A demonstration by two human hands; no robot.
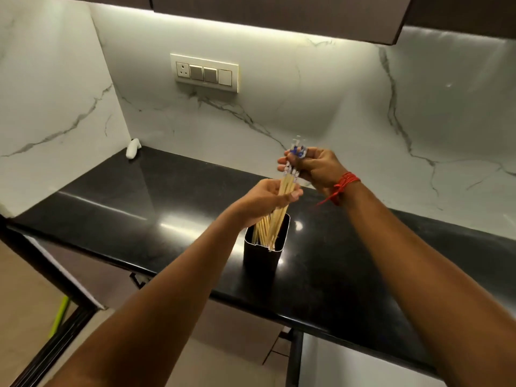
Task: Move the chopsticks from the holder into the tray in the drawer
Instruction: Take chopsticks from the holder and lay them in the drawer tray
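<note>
A black square holder (262, 255) stands on the black countertop (111, 202), near its front edge. Several wooden chopsticks (272, 227) with blue-and-white patterned tops stick up out of it, leaning to the right. My left hand (265, 199) is closed around the middle of the bundle, just above the holder. My right hand (315, 169) grips the patterned top ends; a red thread is tied round that wrist. The lower tips sit inside the holder. No drawer or tray is in view.
A small white object (132, 148) lies in the back left corner of the counter. A switch panel (205, 72) is on the marble wall. Dark cabinets hang overhead. A dark handle (138, 279) shows under the counter's front edge.
</note>
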